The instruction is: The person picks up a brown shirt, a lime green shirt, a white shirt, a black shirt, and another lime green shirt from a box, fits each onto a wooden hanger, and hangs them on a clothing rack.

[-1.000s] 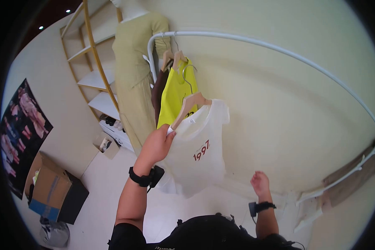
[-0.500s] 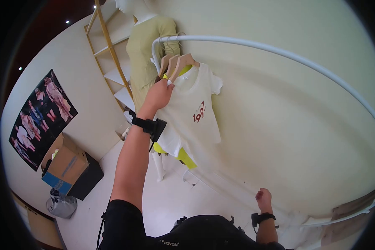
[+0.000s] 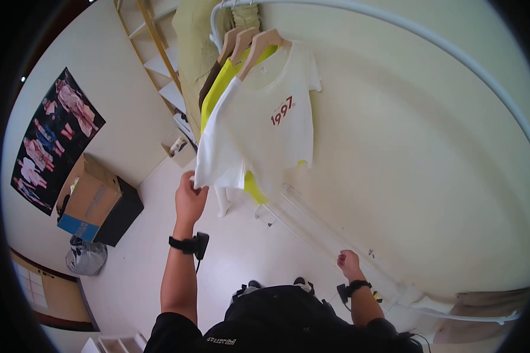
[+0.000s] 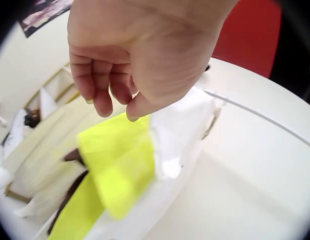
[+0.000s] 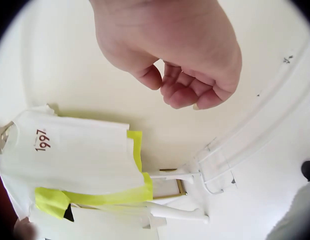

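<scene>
Black short-sleeved top [image 3: 274,323] with small white lettering, black wrist straps [image 3: 184,245], dark shoes [image 3: 300,281]

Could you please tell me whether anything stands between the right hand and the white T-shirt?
Nothing visible stands between the right hand and the white T-shirt; the rack's lower bars sit near the floor.

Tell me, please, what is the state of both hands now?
Left hand: open, fingers loosely curled near the white sleeve; whether they touch it cannot be told.
Right hand: open, fingers loosely curled, holding nothing.
</scene>
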